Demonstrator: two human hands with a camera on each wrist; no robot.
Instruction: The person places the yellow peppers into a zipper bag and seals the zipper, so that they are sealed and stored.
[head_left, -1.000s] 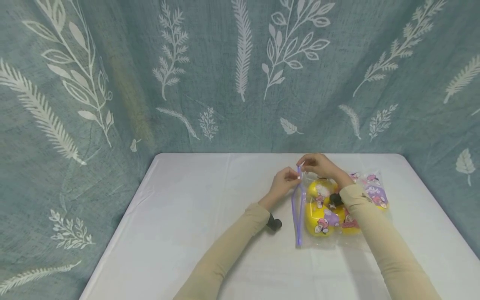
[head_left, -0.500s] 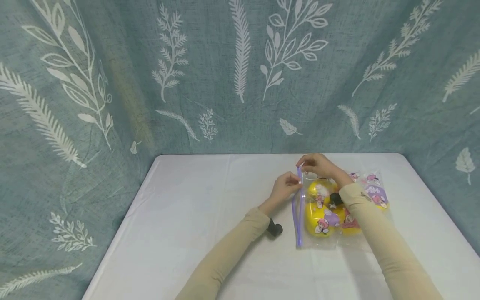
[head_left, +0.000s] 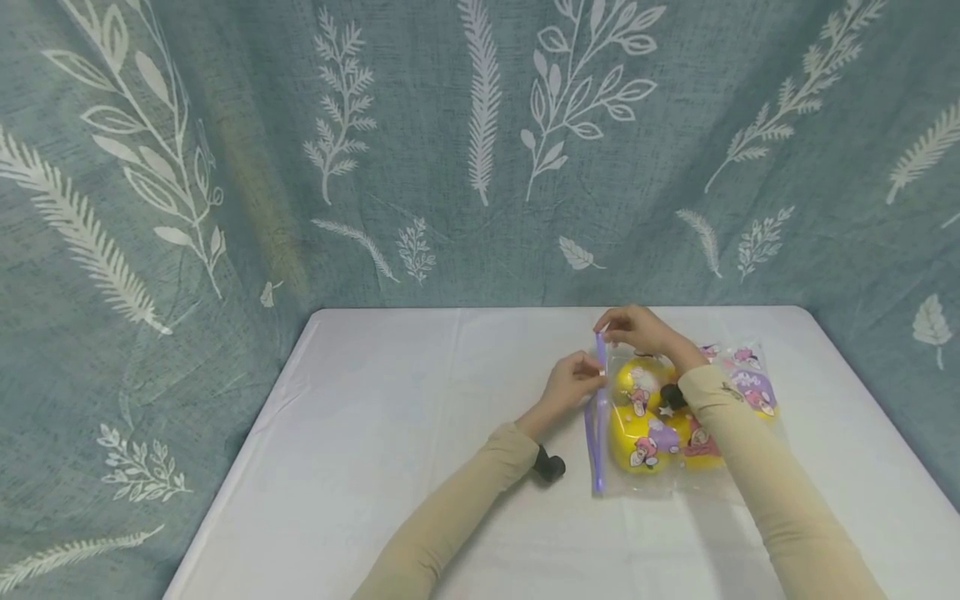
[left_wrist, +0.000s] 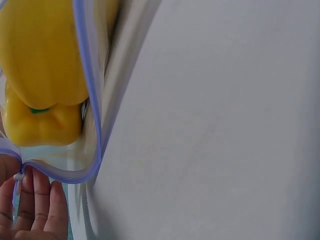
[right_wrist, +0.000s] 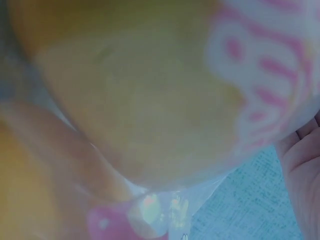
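Note:
A clear zip bag (head_left: 752, 385) with pink and purple print lies on the right half of the table, yellow bell peppers (left_wrist: 44, 55) inside it. Its purple zip (head_left: 597, 471) runs along the left side. My left hand (head_left: 564, 383) pinches the small white slider (left_wrist: 19, 176) on that zip. At the zip's far end, my right hand (head_left: 637, 329) pinches the bag's corner. Above the slider the two purple strips lie together; below it they stand apart, and the left wrist view looks in at the peppers. A blurred, printed bag side (right_wrist: 150, 110) fills much of the right wrist view.
The table (head_left: 375, 400) has a white cover, its far edge just beyond my right hand. A green-blue curtain (head_left: 420, 150) with white leaf patterns hangs behind and at both sides. A small black object (head_left: 551, 467) shows beside my left sleeve.
My left hand has slid a short way toward me along the zip with the slider. More of the strip beyond it now lies together. The right hand stays at the corner.

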